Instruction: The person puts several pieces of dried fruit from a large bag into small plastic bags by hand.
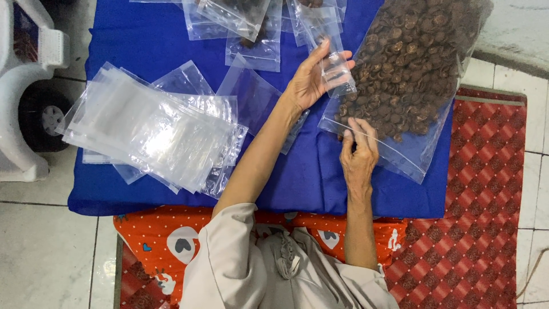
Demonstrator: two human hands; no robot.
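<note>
The left hand (311, 77) is raised above the blue cushion (320, 183), palm turned inward, fingers mostly straight and slightly spread. Its thumb and fingertips pinch a small clear zip bag (336, 73), which hangs upright against the palm; whether anything is in it cannot be told.

The right hand (359, 150) lies lower, palm down, at the open lower edge of the large clear bag (400, 86). Its fingers are curled loosely with the tips gathered on the brown pieces nearest the bag's mouth; whether they have closed on any of them is not clear.

The large clear bag lies tilted across the right side of the cushion and is packed with small, round, dark brown dried slices (412, 51), heaped thickest toward its upper end, with its lower part flat and see-through.

To the left, well apart from both hands, a fanned stack of empty zip bags (154, 131) lies on the cushion. At the far edge lie more small bags (251, 28), some with a few brown pieces inside.

The cushion sits on a tiled floor (46, 252), with a red patterned mat (486, 229) on the right.
</note>
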